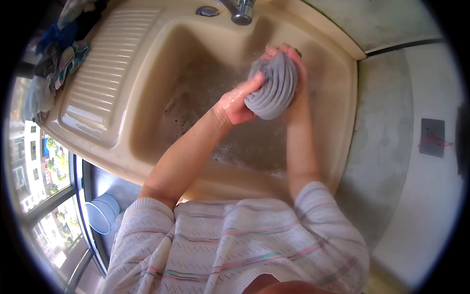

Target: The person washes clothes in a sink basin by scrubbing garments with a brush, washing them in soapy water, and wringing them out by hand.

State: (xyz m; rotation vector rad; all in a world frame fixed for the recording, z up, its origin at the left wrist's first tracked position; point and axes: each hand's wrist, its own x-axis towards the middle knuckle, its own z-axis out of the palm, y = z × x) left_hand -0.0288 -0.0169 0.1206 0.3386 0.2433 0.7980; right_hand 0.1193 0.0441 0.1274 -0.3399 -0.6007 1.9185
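A wet grey cloth (274,90), gathered into curved folds, is held above the sink basin (147,112). My left hand (240,102) is closed on its near left side, thumb lying across the fabric. On its far right side, my right hand (299,63) wraps round it, the fingertips showing over the top edge. Both hands are wet. Below them, the basin holds murky water (196,93) with patches of suds. The cloth hides part of the fingers on each hand.
A tap (242,14) stands at the back of the sink, beside a round dark fitting (208,11). Left of the basin is a ribbed washboard (110,59), with piled clothes (51,59) past it. A light blue bucket (103,214) sits below, near the window. Walls bound the right side.
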